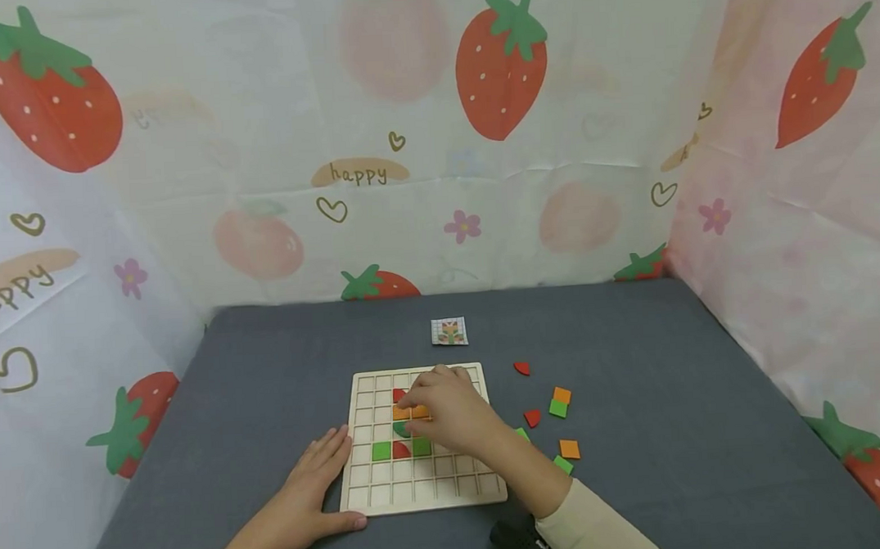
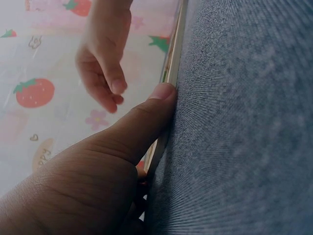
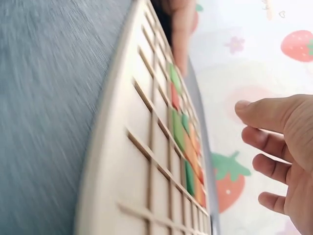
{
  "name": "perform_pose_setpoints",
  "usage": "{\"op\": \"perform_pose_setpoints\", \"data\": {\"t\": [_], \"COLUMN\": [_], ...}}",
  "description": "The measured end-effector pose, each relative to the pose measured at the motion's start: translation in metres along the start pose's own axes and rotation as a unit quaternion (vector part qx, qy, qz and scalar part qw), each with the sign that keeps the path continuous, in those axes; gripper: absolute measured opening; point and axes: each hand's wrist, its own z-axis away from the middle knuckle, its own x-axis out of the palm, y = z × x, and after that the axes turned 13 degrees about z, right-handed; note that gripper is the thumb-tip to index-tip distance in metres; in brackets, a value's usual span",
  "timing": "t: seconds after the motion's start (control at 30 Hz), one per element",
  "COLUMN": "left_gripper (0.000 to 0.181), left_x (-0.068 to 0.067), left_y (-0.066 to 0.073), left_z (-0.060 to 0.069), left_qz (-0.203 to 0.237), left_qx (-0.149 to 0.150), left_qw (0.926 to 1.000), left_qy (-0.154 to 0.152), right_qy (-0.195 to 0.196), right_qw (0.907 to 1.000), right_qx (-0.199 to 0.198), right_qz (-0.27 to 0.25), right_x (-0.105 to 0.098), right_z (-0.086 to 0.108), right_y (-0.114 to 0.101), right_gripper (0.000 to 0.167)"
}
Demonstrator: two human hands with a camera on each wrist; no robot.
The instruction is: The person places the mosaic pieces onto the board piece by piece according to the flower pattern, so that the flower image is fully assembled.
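Note:
A wooden grid board lies on the table, with red, orange and green pieces set in its middle cells. My left hand rests against its left side, the thumb at the near left corner. Those fingers lie fairly straight along the edge. Over the middle of the board hovers my right hand, its fingers loosely bent and hiding some cells. In the right wrist view nothing shows between the right hand's fingers, and they are apart from the board. Near them are orange squares and a green rounded piece.
Loose pieces lie right of the board, among them a red piece, an orange square and a green square. A small pattern card lies behind the board. A black object sits at the front. Printed curtains surround the table.

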Motion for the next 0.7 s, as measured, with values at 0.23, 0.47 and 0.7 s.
{"op": "perform_pose_setpoints", "data": {"t": [0.23, 0.47, 0.7], "left_gripper": [0.117, 0.12, 0.12], "left_x": [0.0, 0.0, -0.001], "left_y": [-0.001, 0.0, -0.002], "left_z": [-0.001, -0.001, -0.002], "left_qz": [-0.003, 0.007, 0.002], "left_qx": [-0.004, -0.02, -0.022], "left_qw": [1.0, 0.9996, 0.9997], "left_qy": [-0.008, -0.016, -0.014], "right_qy": [0.036, 0.071, 0.085], "right_qw": [0.9993, 0.997, 0.9934], "right_qx": [-0.011, 0.026, 0.076], "right_qz": [0.001, 0.016, 0.02], "right_x": [-0.021, -0.038, -0.049], "right_z": [0.01, 0.026, 0.037], "right_y": [0.03, 0.059, 0.088], "right_gripper": [0.026, 0.026, 0.026]}}
